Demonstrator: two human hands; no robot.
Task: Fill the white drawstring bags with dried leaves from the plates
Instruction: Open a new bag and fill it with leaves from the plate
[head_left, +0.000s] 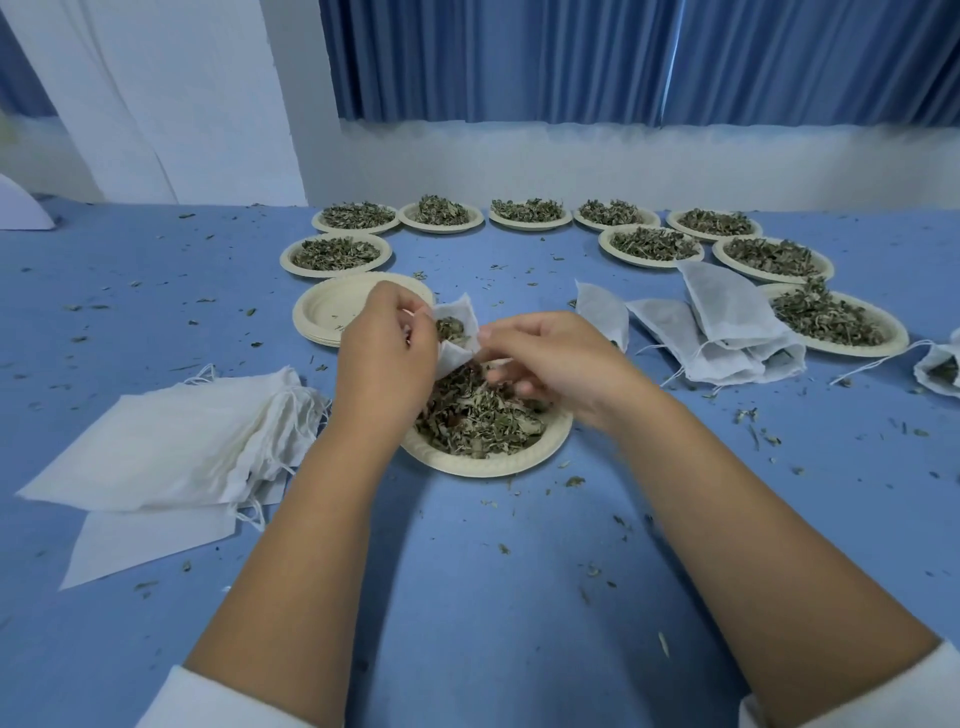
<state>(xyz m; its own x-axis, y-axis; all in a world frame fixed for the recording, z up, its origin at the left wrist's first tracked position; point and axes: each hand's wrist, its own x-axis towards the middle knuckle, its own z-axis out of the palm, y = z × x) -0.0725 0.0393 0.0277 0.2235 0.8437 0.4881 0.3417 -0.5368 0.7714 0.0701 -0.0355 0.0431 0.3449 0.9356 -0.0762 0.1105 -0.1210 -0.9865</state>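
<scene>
My left grip (384, 348) pinches the bag (460, 314) open just above the near plate (488, 470). My right grip (550, 358) curls at its mouth, and I cannot tell what it holds. Mid-fill, I judge: next needs another pinch of leaves (478, 415).

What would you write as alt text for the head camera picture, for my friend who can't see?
A left hand and right hand hold a white bag open over a plate of dried leaves on a blue table. Empty bags lie flat at the left; filled bags and more leaf plates sit behind.
</scene>
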